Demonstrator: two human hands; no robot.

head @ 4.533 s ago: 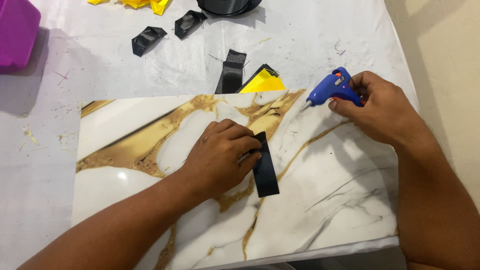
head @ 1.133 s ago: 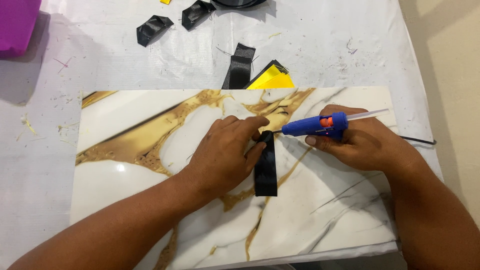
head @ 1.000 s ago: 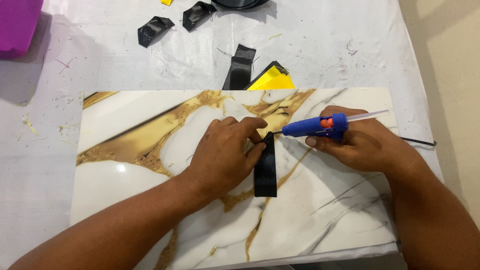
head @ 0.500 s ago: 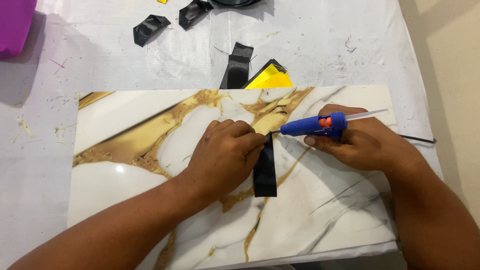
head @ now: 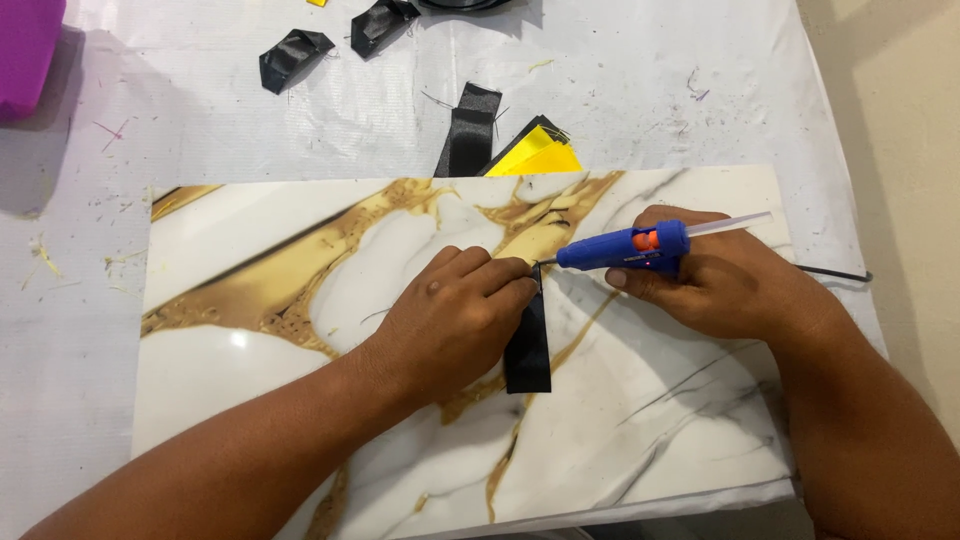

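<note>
Desk (head: 640, 90): covered with a white sheet marked with scraps and thread ends; a purple box (head: 28, 45) sits at its far left corner.
Marble board (head: 300, 400): a large white slab with gold veins, lying flat on the desk under both hands; its near edge reaches the desk's front edge, so a hard push could slide it toward the person.
Right hand (head: 720, 285): fingers wrapped tight around the blue glue gun (head: 625, 248), which lies nearly level with its nozzle pointing left at the top of the black ribbon strip (head: 528, 340).
Left hand (head: 450, 320): palm down on the board, fingers drawn together and pressing the strip's upper end, fingertips just beside the nozzle.
Burn risk: the left fingertips lie so close to the hot tip that a small slip of either hand, or glue oozing sideways, would likely reach skin.
Glue risk: too much squeezed out would probably spill past the narrow strip onto the glossy board and leave threads.
Cord (head: 835, 272): trails off the board to the right; a snag there could jerk the gun off its aim.
Strip risk: it lies upright on the board, lower end free; a shifted fingertip could let it twist before the glue sets.
Spare ribbon pieces (head: 295, 58): lie folded at the far side, near a yellow sheet (head: 540, 158), well apart from the hands.
</note>
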